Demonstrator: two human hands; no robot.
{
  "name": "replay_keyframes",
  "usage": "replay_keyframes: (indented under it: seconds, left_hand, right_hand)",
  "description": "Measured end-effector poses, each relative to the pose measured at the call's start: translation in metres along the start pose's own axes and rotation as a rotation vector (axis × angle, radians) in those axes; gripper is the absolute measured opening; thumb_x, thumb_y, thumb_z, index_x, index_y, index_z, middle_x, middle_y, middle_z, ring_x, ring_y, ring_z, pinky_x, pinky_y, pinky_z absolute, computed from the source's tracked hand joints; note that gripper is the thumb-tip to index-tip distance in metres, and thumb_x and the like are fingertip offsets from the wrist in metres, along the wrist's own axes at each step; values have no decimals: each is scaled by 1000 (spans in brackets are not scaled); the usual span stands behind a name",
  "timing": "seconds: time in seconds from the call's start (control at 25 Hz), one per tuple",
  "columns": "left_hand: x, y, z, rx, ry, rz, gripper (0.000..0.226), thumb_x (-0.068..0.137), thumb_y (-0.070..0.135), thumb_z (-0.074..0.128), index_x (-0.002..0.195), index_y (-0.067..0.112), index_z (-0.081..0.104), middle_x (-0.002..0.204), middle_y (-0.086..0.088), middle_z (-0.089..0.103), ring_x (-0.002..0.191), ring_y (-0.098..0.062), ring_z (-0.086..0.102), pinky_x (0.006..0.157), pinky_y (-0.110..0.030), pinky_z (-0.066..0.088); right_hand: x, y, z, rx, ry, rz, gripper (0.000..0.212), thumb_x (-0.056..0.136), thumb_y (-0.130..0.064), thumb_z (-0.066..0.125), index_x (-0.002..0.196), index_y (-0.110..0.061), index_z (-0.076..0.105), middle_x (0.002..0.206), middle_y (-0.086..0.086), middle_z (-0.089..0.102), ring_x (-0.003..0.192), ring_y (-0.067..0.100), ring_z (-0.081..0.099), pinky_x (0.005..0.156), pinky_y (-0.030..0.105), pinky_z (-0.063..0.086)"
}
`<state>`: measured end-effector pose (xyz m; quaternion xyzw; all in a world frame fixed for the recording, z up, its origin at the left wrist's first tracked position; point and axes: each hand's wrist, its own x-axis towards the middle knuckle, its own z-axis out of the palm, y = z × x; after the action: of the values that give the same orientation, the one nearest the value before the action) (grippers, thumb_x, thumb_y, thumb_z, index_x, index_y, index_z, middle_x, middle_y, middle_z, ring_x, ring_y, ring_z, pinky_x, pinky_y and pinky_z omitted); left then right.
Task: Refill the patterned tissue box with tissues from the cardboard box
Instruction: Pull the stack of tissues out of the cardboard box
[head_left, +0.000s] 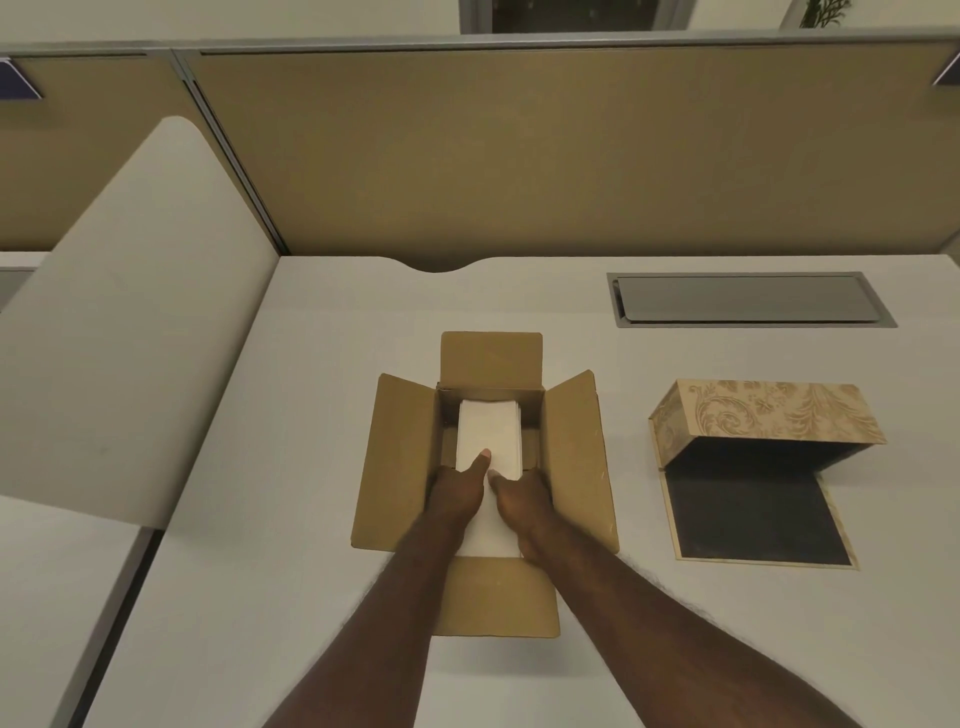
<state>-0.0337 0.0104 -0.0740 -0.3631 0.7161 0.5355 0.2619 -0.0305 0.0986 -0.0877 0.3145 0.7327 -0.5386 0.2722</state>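
An open cardboard box (485, 483) sits in the middle of a pale desk (311, 415), its four flaps folded outward and lying flat or nearly flat. Inside it is a white stack of tissues (491, 436), filling most of the opening. Two bare forearms reach into the box from its near side. The left hand (457, 491) rests against the stack's left side with its thumb lying on top of the tissues; the right hand (519, 493) is at the stack's right side, thumb also touching the top. Their fingers go down beside the stack and are hidden, so how firmly they grip cannot be told. To the right of the cardboard box, apart from it, stands the patterned tissue box (763, 415), its lid raised over a dark, empty base.
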Motion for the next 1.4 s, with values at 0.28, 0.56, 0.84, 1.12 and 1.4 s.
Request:
replay_keyframes:
  seconds: [0.28,0.56,0.84,1.12,1.4]
  left_hand:
    - [12,5,5,10,-20,-33,73,92,61,48,138,4,46,142,-14,51,126,-32,52,97,-39,44]
    - [19,2,7,-44,-34,-20,73,86,52,65,133,-1,50,135,-15,55,123,-34,53,85,-36,42]
    - [28,4,7,-113,-58,-26,75,79,50,75,130,0,53,133,-16,58,121,-34,54,90,-39,45]
    - [30,-5,2,-86,-78,-16,84,68,55,81,128,1,56,128,-15,62,116,-34,59,99,-45,50]
    - [27,-2,3,-109,-106,-14,78,71,57,78,125,4,58,121,-13,63,112,-32,60,99,-46,50]
  right_hand:
    - [13,2,6,-34,-2,41,57,95,-38,54,139,-6,39,138,13,52,123,33,53,103,43,47]
    - [15,2,6,-22,-1,49,50,96,-35,52,136,-6,43,132,13,57,116,31,58,97,39,52]
    - [14,4,6,-11,3,32,52,95,-39,52,136,-8,42,134,12,56,119,31,57,102,45,49]
    - [13,2,6,-14,15,40,51,97,-38,49,138,-8,39,136,12,54,119,30,56,100,39,50]
    - [12,4,3,6,4,36,50,98,-38,48,137,-8,40,134,12,54,118,30,56,100,39,49]
